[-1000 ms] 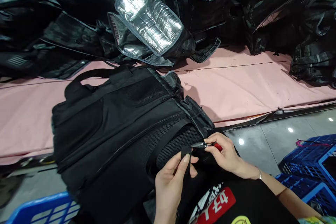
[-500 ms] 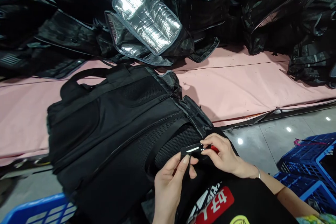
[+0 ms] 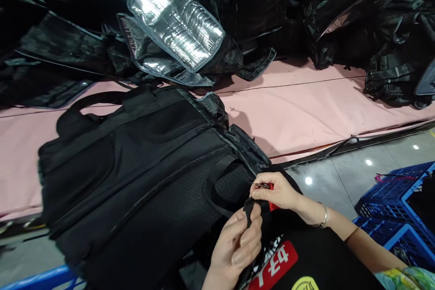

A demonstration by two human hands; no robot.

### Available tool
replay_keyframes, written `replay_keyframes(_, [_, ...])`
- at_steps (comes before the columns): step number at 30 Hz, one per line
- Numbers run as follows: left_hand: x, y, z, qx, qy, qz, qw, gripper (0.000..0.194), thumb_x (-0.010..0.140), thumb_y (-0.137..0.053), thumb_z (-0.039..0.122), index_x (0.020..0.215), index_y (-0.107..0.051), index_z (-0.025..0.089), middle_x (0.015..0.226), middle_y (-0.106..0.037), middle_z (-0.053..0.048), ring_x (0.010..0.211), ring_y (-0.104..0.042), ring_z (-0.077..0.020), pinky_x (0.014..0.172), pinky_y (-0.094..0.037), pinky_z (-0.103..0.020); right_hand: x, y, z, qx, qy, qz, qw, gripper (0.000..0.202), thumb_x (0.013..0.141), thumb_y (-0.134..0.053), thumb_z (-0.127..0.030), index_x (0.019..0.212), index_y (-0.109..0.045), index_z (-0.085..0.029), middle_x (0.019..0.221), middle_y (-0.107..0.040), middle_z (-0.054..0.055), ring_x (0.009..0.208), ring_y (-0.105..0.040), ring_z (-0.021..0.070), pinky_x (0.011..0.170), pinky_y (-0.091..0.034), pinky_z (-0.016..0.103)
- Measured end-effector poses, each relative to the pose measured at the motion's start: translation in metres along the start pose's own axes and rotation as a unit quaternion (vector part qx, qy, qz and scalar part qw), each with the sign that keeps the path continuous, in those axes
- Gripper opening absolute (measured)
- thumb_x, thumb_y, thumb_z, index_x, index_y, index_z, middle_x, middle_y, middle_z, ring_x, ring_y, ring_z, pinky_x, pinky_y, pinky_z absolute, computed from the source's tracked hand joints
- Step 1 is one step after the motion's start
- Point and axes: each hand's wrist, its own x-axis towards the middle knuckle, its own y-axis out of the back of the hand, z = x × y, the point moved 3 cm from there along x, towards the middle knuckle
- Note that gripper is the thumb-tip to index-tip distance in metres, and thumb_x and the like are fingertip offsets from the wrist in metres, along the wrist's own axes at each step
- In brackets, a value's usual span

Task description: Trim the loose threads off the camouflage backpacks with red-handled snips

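A large black backpack (image 3: 156, 145) lies with its padded mesh back facing up, partly on the pink-covered table and partly over my lap. From its right side comes a black webbing strap (image 3: 213, 181), which loops toward me. My left hand (image 3: 236, 242) is closed around the strap near its end, fingers curled. Just above, my right hand (image 3: 277, 190) is closed on red-handled thread snips (image 3: 272, 205) tucked in the palm, with the dark blades pointing left. Its thumb and index finger meet at the strap end. Exactly what they pinch is hidden.
Dark camouflage bags (image 3: 343, 0) are heaped along the back of the pink-covered table (image 3: 306, 99), one with a silver-lined flap (image 3: 180, 22). Blue plastic crates (image 3: 394, 199) stand on the floor at right. Another blue crate (image 3: 50, 277) shows at lower left.
The snips' blades have turned from lying along the strap to sit inside my right hand. My left hand has shifted right and curled around the strap. The view has moved slightly right.
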Motion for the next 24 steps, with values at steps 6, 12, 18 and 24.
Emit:
replay_keyframes(6, [-0.009, 0.006, 0.015, 0.308, -0.210, 0.289, 0.882, 0.039, 0.070, -0.068, 0.043, 0.098, -0.064, 0.016, 0.091, -0.070, -0.008, 0.082, -0.067, -0.0217, 0.076, -0.055, -0.033, 0.000, 0.006, 0.007, -0.066, -0.023, 0.063, 0.996, 0.025, 0.077, -0.061, -0.035, 0.064, -0.055, -0.016, 0.059, -0.050, -0.004, 0.056, -0.046, 0.0083, 0.055, -0.040, 0.021])
replay_keyframes(12, [-0.015, 0.015, 0.022, 0.393, -0.249, 0.356, 0.810, 0.035, 0.065, -0.071, 0.041, 0.089, -0.069, 0.016, 0.079, -0.071, -0.004, 0.072, -0.067, -0.0208, 0.077, -0.054, -0.035, -0.009, 0.005, -0.007, -0.225, 0.057, 0.069, 0.970, 0.013, 0.080, -0.061, -0.030, 0.086, -0.061, -0.018, 0.079, -0.061, 0.000, 0.071, -0.056, 0.0125, 0.066, -0.046, 0.024])
replay_keyframes(18, [-0.016, 0.008, 0.027, 0.326, -0.237, 0.371, 0.837, 0.034, 0.060, -0.075, 0.039, 0.083, -0.069, 0.015, 0.071, -0.070, -0.002, 0.064, -0.065, -0.0172, 0.068, -0.055, -0.029, -0.020, 0.013, -0.019, -0.379, 0.234, 0.103, 0.889, 0.018, 0.090, -0.049, -0.024, 0.104, -0.057, -0.019, 0.086, -0.065, 0.006, 0.078, -0.059, 0.0172, 0.072, -0.047, 0.032])
replay_keyframes(24, [-0.016, 0.005, 0.029, 0.321, -0.240, 0.382, 0.833, 0.035, 0.059, -0.076, 0.039, 0.083, -0.070, 0.015, 0.072, -0.070, -0.002, 0.063, -0.066, -0.0175, 0.070, -0.056, -0.031, -0.025, 0.022, -0.013, -0.456, 0.289, 0.055, 0.840, 0.018, 0.089, -0.050, -0.022, 0.105, -0.060, -0.020, 0.086, -0.067, 0.007, 0.074, -0.059, 0.0171, 0.064, -0.045, 0.031])
